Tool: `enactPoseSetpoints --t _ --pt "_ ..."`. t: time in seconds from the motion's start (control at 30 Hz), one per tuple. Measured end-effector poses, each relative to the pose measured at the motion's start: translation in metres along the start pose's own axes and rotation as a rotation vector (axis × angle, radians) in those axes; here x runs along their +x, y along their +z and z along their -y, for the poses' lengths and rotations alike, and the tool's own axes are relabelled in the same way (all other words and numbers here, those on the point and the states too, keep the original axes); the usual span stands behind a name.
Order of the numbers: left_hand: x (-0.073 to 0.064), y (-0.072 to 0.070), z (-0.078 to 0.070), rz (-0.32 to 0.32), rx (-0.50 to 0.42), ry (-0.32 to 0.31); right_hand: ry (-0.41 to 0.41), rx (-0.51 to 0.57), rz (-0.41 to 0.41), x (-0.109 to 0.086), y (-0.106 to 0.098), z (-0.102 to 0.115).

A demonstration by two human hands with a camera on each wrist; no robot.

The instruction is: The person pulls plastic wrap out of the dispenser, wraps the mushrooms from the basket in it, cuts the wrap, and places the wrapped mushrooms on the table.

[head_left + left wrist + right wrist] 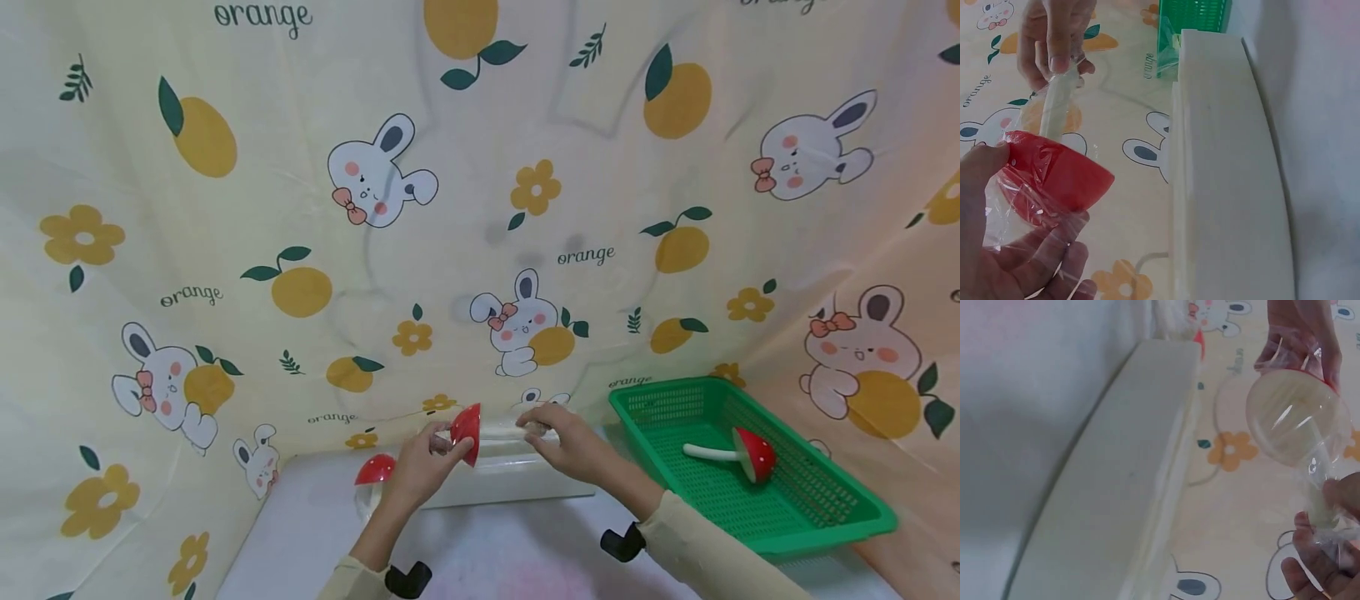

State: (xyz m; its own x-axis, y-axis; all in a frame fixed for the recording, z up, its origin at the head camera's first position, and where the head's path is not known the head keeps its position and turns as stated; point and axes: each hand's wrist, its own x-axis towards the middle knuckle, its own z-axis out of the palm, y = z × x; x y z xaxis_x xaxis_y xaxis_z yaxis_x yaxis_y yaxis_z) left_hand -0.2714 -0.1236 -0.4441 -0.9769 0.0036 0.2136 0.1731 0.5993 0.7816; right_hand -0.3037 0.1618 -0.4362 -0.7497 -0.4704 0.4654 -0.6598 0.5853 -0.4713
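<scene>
Between both hands, above a long white box (517, 483), is a toy mushroom (467, 432) with a red, white-dotted cap, lying sideways. My left hand (422, 468) grips the cap (1060, 172), thumb on one side and fingers on the other. At the stem (1057, 112), my right hand (564, 440) pinches the end between thumb and fingers. Clear plastic film (1314, 465) covers the pale underside of the cap and the stem, bunching at the right fingers. Crinkled film also shows around the left fingers in the left wrist view.
Left of the box, a second red-capped mushroom (375, 469) stands in clear film. A green basket (810, 546) on the right holds another mushroom (756, 456), unwrapped, its white stem pointing left. Behind the table (300, 533) hangs a printed cloth (480, 250).
</scene>
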Motion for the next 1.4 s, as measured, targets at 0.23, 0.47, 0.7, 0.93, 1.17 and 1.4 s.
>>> enactPoseSetpoints --t 0.23,0.47,0.7,0.93,1.17,1.4 --pt "-0.003 0.005 0.013 0.035 -0.008 -0.026 0.080 0.055 0.068 -0.009 0.012 -0.003" --pt "-0.003 0.008 0.020 0.061 -0.011 -0.058 0.059 0.025 0.056 -0.011 0.022 -0.006" --pt "-0.005 0.008 0.030 0.117 -0.061 -0.036 0.052 0.039 0.036 -0.015 0.027 -0.011" --pt "-0.005 0.005 0.039 0.184 -0.068 0.024 0.044 0.027 0.007 -0.014 0.029 -0.017" --pt "-0.003 0.009 0.045 0.165 -0.042 -0.033 0.071 0.066 0.038 -0.012 0.033 -0.020" --pt "0.003 0.013 0.051 0.118 -0.075 -0.021 0.119 0.086 0.045 -0.011 0.036 -0.018"
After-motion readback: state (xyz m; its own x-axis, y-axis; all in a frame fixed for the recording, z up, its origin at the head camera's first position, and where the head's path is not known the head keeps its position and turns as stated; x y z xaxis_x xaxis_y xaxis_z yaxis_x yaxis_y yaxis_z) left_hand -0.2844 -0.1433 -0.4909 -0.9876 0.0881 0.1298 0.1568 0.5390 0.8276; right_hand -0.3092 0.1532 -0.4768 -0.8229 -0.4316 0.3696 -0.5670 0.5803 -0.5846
